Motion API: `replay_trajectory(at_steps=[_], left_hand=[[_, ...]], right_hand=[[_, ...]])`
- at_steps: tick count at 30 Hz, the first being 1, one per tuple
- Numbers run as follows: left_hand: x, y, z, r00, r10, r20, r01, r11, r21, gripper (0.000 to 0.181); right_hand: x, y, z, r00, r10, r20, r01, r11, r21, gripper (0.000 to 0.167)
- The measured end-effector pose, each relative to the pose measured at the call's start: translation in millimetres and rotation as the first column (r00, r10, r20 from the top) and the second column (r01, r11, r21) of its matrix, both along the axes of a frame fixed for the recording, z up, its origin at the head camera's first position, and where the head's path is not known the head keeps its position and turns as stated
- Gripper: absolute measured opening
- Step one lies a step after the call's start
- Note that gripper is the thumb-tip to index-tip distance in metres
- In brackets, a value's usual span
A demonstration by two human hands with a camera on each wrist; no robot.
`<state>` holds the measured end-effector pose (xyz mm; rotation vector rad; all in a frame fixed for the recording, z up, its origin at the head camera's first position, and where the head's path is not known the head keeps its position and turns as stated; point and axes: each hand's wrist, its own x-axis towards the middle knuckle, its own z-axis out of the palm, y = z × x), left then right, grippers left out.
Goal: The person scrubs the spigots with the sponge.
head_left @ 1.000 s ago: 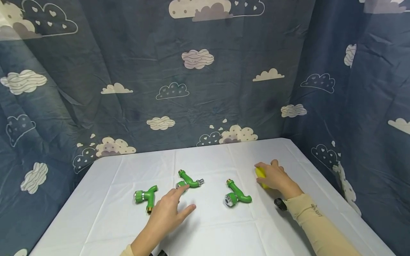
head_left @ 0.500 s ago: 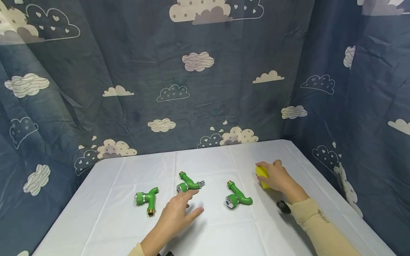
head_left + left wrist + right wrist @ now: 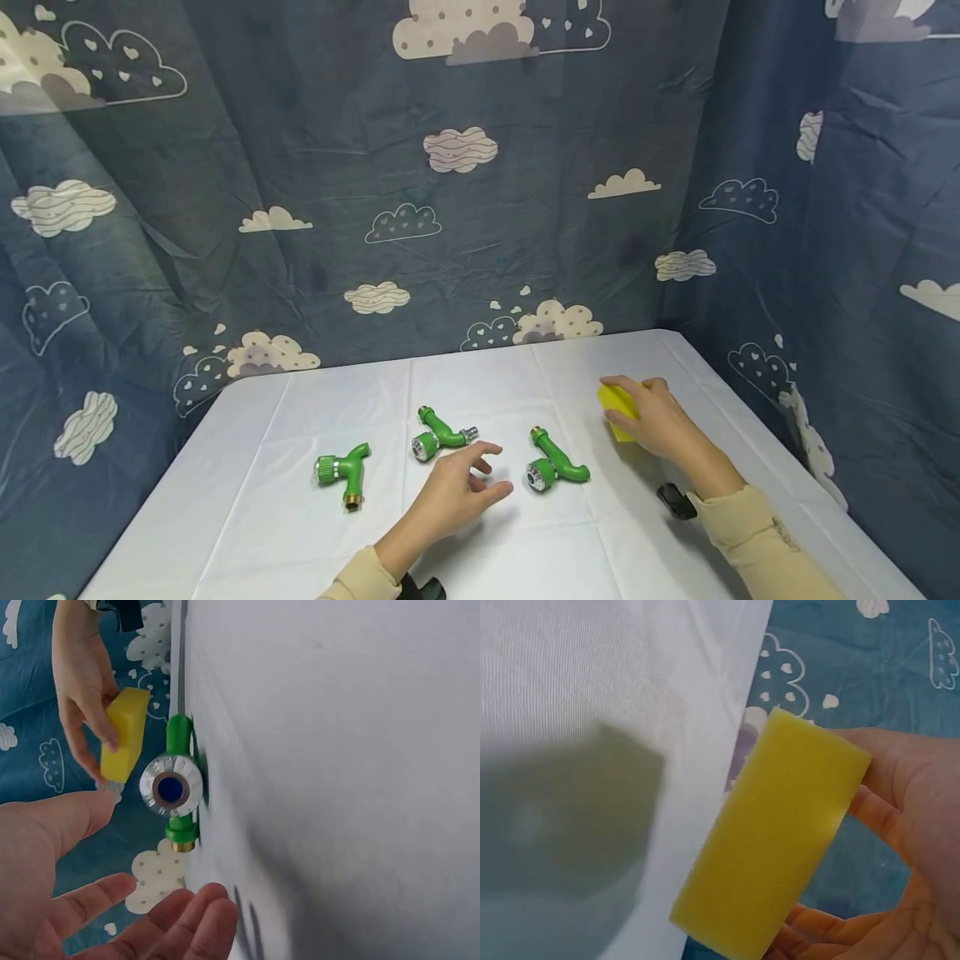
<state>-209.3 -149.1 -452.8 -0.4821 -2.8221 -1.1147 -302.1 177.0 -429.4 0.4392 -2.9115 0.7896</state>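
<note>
My right hand (image 3: 663,423) pinches a yellow sponge (image 3: 617,408) between thumb and fingers at the right of the table. In the right wrist view the block-shaped sponge (image 3: 772,832) is held a little above the white cloth, its shadow falling beside it. My left hand (image 3: 453,493) hovers over the cloth with relaxed, parted fingers and holds nothing. It is nearest to two green taps: the middle tap (image 3: 442,435) with a silver nozzle, and the right-hand tap (image 3: 557,462). Farther left lies a third green tap (image 3: 347,471) with a brass thread.
White cloth (image 3: 285,417) with fold creases covers the table. Dark blue curtains (image 3: 300,150) with cloud prints stand behind and at both sides. A black wrist device (image 3: 677,502) sits under the right wrist.
My left hand has moved right, from over the middle tap toward the right-hand tap. The sponge in my right hand has been tilted so more of it shows.
</note>
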Motion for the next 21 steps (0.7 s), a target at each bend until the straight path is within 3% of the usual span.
replay_trajectory(at_steps=[4, 21], left_hand=[[-3.9, 8.2, -3.2, 0.999, -0.020, 0.033, 0.018, 0.999, 0.045, 0.051], [-20.7, 28.7, -11.2, 0.999, -0.029, 0.043, 0.026, 0.996, 0.086, 0.050]], right_hand=[[7.3, -1, 2.2, 1.000, 0.007, -0.013, -0.007, 0.999, -0.036, 0.055], [33.3, -10, 12.0, 0.995, 0.060, -0.076, -0.072, 0.982, -0.173, 0.054]])
